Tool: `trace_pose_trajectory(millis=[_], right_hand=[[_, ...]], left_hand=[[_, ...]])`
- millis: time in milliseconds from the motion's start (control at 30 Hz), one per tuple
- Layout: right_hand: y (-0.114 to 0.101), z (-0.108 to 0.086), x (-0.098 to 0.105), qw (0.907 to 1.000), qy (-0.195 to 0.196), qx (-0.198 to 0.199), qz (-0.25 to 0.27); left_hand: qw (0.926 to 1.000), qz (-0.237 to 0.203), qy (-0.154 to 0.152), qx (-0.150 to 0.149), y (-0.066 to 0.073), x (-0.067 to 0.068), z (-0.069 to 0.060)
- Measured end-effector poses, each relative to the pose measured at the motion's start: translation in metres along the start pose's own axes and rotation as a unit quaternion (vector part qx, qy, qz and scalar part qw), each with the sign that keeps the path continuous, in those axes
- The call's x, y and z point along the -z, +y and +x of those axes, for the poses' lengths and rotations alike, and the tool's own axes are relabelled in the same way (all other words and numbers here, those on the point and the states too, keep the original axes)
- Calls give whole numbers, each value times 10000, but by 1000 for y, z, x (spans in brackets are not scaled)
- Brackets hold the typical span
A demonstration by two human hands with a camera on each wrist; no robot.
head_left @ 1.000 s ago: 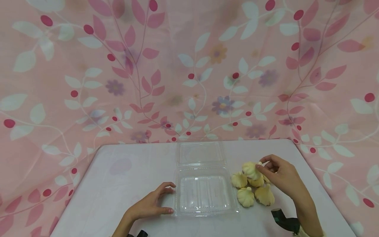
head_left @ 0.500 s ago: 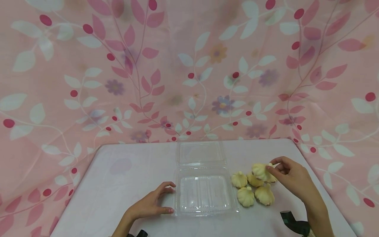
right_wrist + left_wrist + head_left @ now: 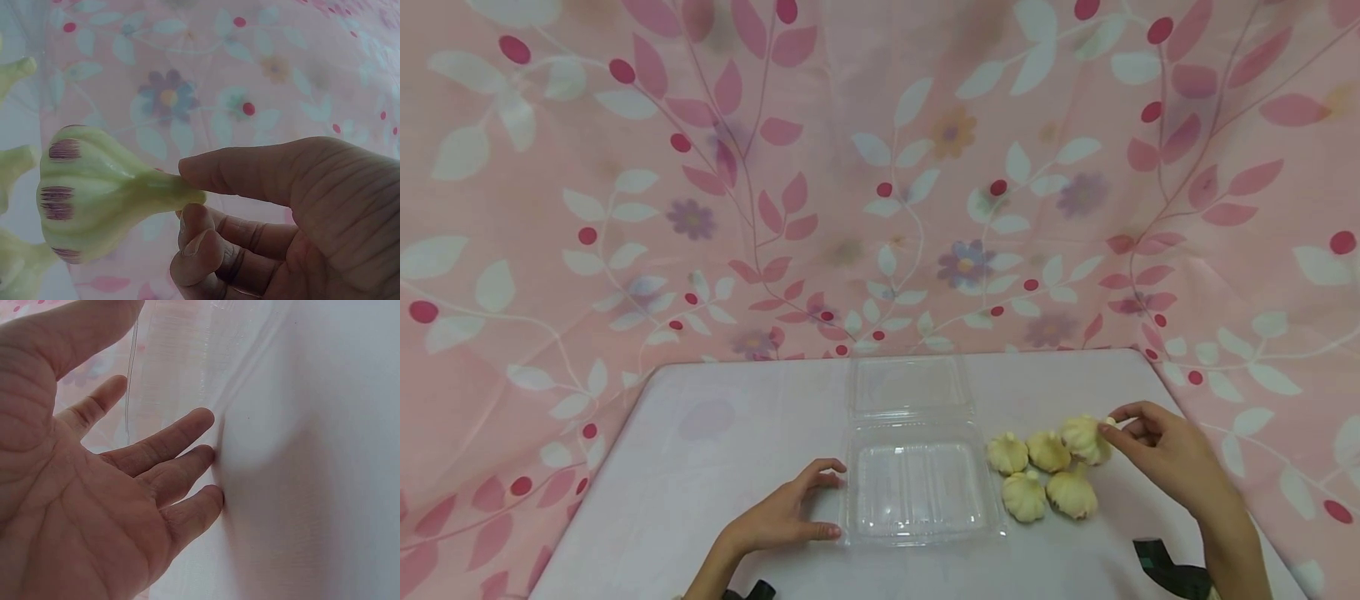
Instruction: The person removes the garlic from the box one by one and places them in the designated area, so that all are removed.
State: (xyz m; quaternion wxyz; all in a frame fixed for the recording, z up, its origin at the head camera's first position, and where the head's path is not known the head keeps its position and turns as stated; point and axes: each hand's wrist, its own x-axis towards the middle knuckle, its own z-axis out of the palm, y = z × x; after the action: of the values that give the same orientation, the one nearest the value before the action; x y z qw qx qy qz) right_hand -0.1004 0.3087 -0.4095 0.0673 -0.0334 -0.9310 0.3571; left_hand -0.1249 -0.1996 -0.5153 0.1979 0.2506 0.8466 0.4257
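Note:
My right hand (image 3: pixel 1172 454) pinches a pale yellow garlic bulb (image 3: pixel 1084 437) by its stem, between thumb and fingertips. In the right wrist view, purple streaks mark the round end of this garlic bulb (image 3: pixel 87 194). Several other garlic bulbs (image 3: pixel 1024 497) lie grouped to its left and front on the table. Whether another bulb sits beneath the held one is hard to tell. A clear plastic clamshell container (image 3: pixel 917 537) lies open in the middle, lid (image 3: pixel 910 387) folded back. Beside its left edge rests my left hand (image 3: pixel 775 517), thumb and fingers spread loosely, holding nothing.
The white table (image 3: pixel 700 442) ends at the back against a pink floral curtain (image 3: pixel 820 208). Black wrist-camera mounts (image 3: pixel 1168 567) show near both wrists. The container stands between the left hand and the garlic.
My right hand has moved right and slightly down with the garlic bulb, from above the middle of the group to its right end. The left hand and container stay put.

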Motion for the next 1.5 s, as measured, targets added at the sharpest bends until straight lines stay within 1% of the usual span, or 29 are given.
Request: trace_pose_trajectory(millis=[267, 467, 667, 867, 1133, 1500], right_hand=[[8, -2, 5, 9998, 122, -137, -123], [14, -4, 9, 9993, 78, -255, -273], [17, -6, 12, 9991, 24, -255, -346], [22, -6, 15, 9981, -220, -387, -433], [31, -4, 19, 9945, -699, -505, -590], [45, -1, 14, 9887, -1133, -706, -684]], left_hand=[[10000, 4, 33, -6, 1, 0, 0], [10000, -50, 16, -23, 1, 0, 0], [10000, -53, -2, -24, 3, 0, 0], [10000, -8, 26, -44, 3, 0, 0], [10000, -12, 32, -27, 2, 0, 0], [9999, -92, 13, -105, 3, 1, -1]])
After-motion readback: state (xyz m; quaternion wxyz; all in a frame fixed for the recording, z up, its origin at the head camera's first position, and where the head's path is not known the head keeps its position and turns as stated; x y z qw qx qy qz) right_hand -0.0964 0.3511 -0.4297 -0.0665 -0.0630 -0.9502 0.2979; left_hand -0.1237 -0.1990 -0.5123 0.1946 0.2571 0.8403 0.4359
